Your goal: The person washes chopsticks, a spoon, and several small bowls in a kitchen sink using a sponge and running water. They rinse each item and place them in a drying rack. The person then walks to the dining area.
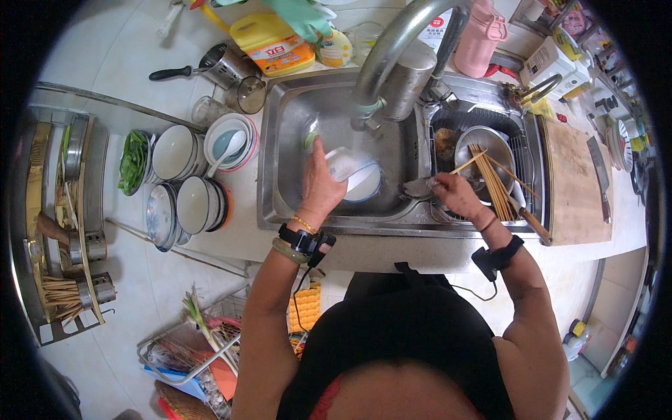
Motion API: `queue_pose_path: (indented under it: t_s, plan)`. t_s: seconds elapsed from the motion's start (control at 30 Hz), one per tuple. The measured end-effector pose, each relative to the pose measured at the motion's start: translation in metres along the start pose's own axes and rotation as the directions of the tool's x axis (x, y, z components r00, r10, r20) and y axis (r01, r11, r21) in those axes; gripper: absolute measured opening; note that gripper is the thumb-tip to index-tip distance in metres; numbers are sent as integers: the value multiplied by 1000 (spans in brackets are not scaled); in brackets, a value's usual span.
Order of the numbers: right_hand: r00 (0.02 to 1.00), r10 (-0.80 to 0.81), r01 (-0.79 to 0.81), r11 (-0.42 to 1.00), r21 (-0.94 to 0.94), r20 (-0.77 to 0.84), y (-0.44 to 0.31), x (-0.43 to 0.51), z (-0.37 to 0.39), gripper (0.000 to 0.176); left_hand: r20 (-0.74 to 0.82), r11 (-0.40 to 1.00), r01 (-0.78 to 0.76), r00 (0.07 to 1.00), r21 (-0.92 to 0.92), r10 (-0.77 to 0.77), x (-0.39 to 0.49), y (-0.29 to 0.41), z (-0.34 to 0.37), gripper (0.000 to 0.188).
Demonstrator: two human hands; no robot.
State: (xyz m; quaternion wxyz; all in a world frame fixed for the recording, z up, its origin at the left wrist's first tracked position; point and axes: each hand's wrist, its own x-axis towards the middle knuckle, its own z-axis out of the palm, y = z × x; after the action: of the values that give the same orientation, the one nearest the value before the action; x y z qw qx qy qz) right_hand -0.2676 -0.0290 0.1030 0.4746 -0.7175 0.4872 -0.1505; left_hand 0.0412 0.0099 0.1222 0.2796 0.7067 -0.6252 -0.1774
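Over the left basin of a stainless steel sink (294, 173), my left hand (326, 178) grips the rim of a white bowl (340, 161), thumb extended. Below and to its right, a second white bowl or dish (366, 184) with a blue rim lies in the basin. My right hand (455, 193) is at the divider, its fingers closed on a grey scouring pad (417, 188). Just right of that hand, wooden chopsticks (489, 184) lie across a metal bowl (499, 140) in the right basin's wire rack. A small green piece (310, 138) shows behind my left thumb.
The curved faucet (386, 52) arches over the left basin. Stacked bowls (197, 205) and a plate of green vegetables (133, 163) stand left of the sink. On the right, a cleaver (598, 168) rests on a wooden cutting board (567, 189). Bottles line the back.
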Motion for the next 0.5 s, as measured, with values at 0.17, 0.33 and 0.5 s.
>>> queue_pose_path:
  t_s: [0.17, 0.33, 0.5]
  plan:
    - [996, -12, 61, 828, 558, -90, -55, 9, -35, 15, 35, 999, 14, 999, 44, -16, -1, -4, 0, 89]
    - [971, -232, 224, 834, 504, -48, -116, 16, -50, 19, 77, 998, 37, 996, -54, -33, -2, 1, 9, 90]
    - [683, -720, 730, 671, -126, 121, -136, 28, -1, 19, 109, 956, 111, 991, -273, -83, -1, 7, 13, 97]
